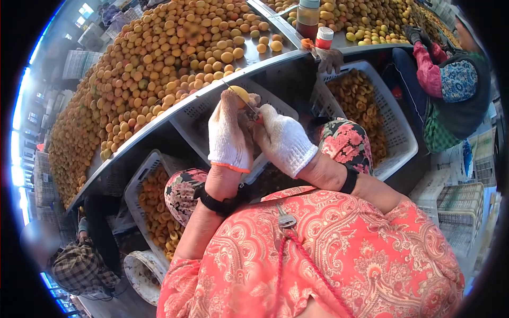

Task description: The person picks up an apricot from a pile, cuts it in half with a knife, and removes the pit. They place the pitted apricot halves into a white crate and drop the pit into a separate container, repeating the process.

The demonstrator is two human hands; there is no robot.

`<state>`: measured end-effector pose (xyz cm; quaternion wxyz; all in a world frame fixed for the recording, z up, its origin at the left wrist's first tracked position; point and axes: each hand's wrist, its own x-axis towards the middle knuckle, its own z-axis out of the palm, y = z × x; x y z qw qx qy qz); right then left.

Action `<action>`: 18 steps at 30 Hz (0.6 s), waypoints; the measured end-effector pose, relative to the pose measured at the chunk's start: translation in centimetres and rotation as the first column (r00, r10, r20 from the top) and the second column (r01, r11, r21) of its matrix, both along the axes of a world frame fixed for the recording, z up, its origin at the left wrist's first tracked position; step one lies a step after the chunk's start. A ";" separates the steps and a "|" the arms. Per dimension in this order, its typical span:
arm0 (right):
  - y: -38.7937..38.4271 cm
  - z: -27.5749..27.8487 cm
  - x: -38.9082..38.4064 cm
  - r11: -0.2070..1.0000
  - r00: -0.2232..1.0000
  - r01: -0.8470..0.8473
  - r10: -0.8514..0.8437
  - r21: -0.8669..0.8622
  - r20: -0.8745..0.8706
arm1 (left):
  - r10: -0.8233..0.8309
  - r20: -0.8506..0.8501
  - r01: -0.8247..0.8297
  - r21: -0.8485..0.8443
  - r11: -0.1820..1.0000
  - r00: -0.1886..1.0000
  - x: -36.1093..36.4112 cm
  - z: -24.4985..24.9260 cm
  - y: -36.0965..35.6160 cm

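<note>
My left hand [229,132], in a white knit glove with an orange cuff edge, is closed around a yellow-orange apricot [239,94]. My right hand [283,140], gloved in white too, grips a small knife [248,105] whose thin blade points up and to the left, against the apricot. Most of the knife's handle is hidden in my fingers. Both hands are close together above a light plastic crate [192,127] between my knees, below the metal table edge.
A large heap of apricots [159,63] covers the metal table [249,55]. Crates of cut apricots stand left [139,177] and right [405,140]. A bottle [307,18], a red-and-white jar [324,38] and a used glove [330,59] sit near the rim. Co-workers sit on both sides.
</note>
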<state>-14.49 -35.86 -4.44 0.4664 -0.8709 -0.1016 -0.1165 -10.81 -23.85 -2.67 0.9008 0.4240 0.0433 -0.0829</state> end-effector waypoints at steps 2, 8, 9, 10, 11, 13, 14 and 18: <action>-0.1 -0.4 0.1 0.998 0.997 0.016 -0.010 -0.069 0.081 | 0.003 -0.044 -0.005 -0.038 0.999 0.999 -0.1 -0.5 -0.1; -0.2 -2.6 1.4 1.000 0.998 -0.028 0.027 0.008 0.063 | 0.038 0.115 -0.062 0.208 0.976 0.993 2.1 -4.5 0.3; -0.1 -2.9 1.6 0.999 0.998 -0.038 0.038 0.011 0.056 | -0.007 0.223 -0.032 0.169 0.985 0.975 2.3 -4.9 0.6; -0.1 -2.8 1.6 0.998 0.999 -0.047 0.046 0.049 0.026 | -0.009 0.238 -0.020 0.118 0.993 0.971 2.4 -4.8 0.6; -0.1 -2.4 1.5 0.998 0.998 -0.045 0.047 0.043 -0.049 | 0.067 0.235 -0.096 0.116 0.989 0.970 2.3 -4.2 0.2; -0.1 -1.9 1.3 0.999 0.999 -0.038 0.039 0.016 -0.010 | 0.066 0.257 -0.133 0.249 0.959 0.964 2.3 -4.3 0.4; -0.1 -1.6 1.0 0.999 1.000 -0.026 0.026 -0.025 -0.018 | 0.052 0.243 -0.113 0.244 0.963 0.969 2.1 -4.5 0.5; 0.1 0.1 0.1 0.987 0.999 0.041 -0.045 -0.153 -0.023 | 0.083 -0.068 -0.082 0.014 0.997 0.994 0.9 -3.2 -1.1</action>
